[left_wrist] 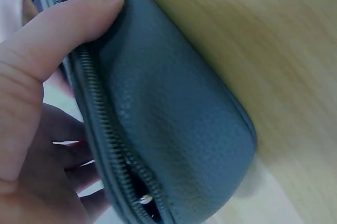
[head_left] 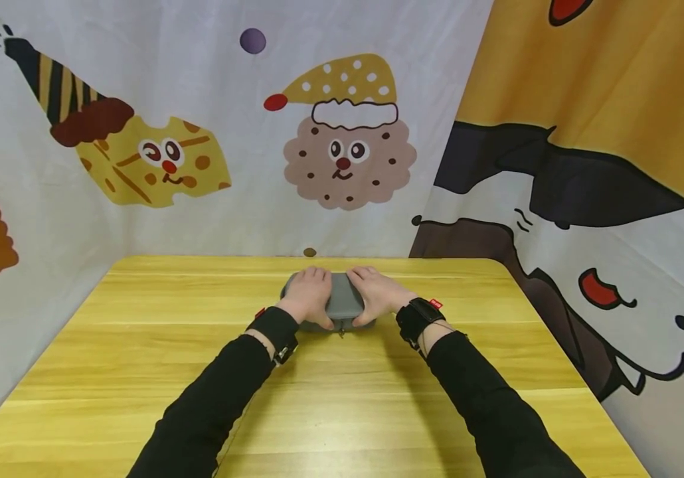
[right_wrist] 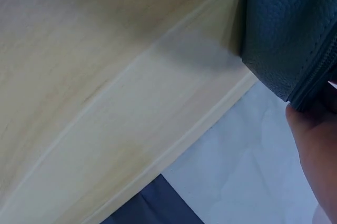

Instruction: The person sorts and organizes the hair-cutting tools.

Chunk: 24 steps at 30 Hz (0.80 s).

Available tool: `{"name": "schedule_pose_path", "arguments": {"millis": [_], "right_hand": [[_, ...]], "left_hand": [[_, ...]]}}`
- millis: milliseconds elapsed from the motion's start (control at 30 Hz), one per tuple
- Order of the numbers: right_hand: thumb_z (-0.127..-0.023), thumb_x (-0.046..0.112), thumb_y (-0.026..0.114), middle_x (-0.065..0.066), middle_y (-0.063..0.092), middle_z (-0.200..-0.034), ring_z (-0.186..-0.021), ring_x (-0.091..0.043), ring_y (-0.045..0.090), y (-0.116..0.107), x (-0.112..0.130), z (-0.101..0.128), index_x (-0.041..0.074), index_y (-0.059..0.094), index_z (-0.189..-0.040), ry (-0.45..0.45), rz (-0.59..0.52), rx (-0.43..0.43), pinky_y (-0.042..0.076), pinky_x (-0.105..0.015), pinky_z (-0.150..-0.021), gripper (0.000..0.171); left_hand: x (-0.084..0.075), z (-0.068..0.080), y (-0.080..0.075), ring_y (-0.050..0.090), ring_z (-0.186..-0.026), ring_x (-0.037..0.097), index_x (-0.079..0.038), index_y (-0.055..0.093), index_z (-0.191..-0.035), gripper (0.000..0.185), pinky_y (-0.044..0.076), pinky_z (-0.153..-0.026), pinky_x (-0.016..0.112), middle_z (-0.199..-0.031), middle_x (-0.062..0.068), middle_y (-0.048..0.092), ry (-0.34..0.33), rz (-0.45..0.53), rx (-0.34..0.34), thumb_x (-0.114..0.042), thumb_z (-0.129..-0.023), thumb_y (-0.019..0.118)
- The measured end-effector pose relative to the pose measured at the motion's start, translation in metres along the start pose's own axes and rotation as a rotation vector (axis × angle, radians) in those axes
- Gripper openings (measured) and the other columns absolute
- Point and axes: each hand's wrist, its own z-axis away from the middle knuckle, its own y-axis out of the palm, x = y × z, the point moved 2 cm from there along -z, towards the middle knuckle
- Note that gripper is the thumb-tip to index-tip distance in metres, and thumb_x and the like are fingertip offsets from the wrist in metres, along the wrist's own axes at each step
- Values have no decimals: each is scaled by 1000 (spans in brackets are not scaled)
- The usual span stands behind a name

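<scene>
A grey zippered pouch (head_left: 344, 297) with a pebbled, leather-like surface stands on the table, between both hands. My left hand (head_left: 311, 295) grips its left part, thumb on the near side and fingers over the top. On the right part, my right hand (head_left: 382, 296) holds it in the same way, thumb toward me. A small zipper pull (head_left: 342, 330) hangs at the near side between the thumbs. In the left wrist view the zipper (left_wrist: 95, 87) runs along the pouch's edge and gapes at one end, where a small shiny bit shows. The rest of the contents is hidden.
The wood-grain table (head_left: 342, 411) extends around the pouch, its far edge just behind it. A printed curtain (head_left: 198, 226) with cartoon figures hangs behind the table and along both sides. Each wrist wears a black strap (head_left: 418, 320).
</scene>
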Motion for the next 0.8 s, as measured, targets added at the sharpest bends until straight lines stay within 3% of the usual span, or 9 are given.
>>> {"name": "schedule_pose_path", "arguments": {"millis": [133,333,633,800], "right_hand": [[-73,55,80,-22,36,-151,-137,-37,35,3,1,0,-4,26,-153,37,10,-14,37,-42,-109,113],[-71,58,79,-24,39,-148,-134,-38,39,4,5,3,-6,27,-152,109,10,-39,38,-43,-109,116],[-71,62,78,-27,44,-143,-129,-41,43,5,15,4,-9,31,-149,212,44,-75,41,-44,-107,115],[-72,62,77,-29,45,-140,-127,-42,44,6,21,5,-11,31,-148,254,51,-91,39,-45,-108,115]], "left_hand": [[1,6,-4,36,-137,36,1,35,-150,117,33,-112,50,-146,18,42,2,9,-13,-65,-66,82],[3,14,-10,37,-136,39,5,37,-148,110,30,-114,50,-146,22,42,19,119,-64,-58,-70,83],[9,21,-7,48,-127,38,10,51,-134,88,38,-110,45,-134,25,53,17,157,-198,-46,-75,85],[9,26,-5,52,-120,39,10,55,-128,77,41,-106,46,-126,25,56,4,190,-224,-40,-77,84]]}}
